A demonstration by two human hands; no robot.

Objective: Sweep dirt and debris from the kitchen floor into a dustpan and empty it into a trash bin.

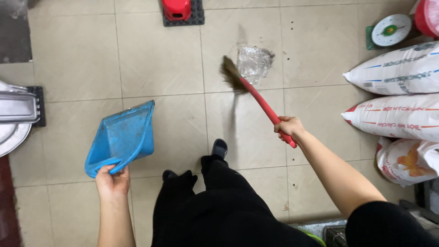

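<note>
The broom (256,98) lies slantwise across the middle of the frame, its red handle running from the right hand (287,128) up and left to the brown bristles, which sit on the tile floor (77,59) just beside a crumpled clear plastic bag (254,62); bristles and bag look to be touching, though blur makes that unsure. The right hand's fingers are wrapped tight round the handle near its lower end, with a short stub of red poking out below the fist. At lower left, the left hand (113,181) grips the handle of a blue dustpan (121,137), fingers curled closed on it; the pan is tilted, its open mouth toward the upper right, and is well apart from the broom. Between the two arms are the person's black trousers and dark shoes (219,148). Along the right edge lie stacked white sacks (398,68), with a green-and-white dial scale (390,30) above them. A red object on a black mat (183,11) sits at top centre, and metal trays (16,110) at the left edge.
</note>
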